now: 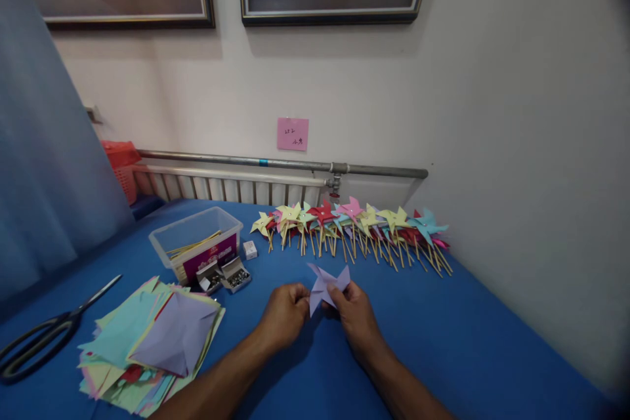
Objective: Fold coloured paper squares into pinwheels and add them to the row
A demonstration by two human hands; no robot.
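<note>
A lilac paper pinwheel (pixel 322 287), its blades folded in toward the middle, is held above the blue table. My right hand (pixel 357 315) grips it from the right, with the thumb pressed on the front near the centre and the fingers behind. Closed at the pinwheel's left edge is my left hand (pixel 285 312). Its fingertips are pinched together by the left blade, and what lies between them is hidden. No stick shows below the pinwheel.
Finished pinwheels on sticks (pixel 344 226) lie in a row at the back. A clear plastic box (pixel 197 236) holds sticks. Small open boxes of pins (pixel 236 275) and a small white box (pixel 250 250) stand beside it. Left are stacked paper pieces (pixel 172 335) and scissors (pixel 63 325).
</note>
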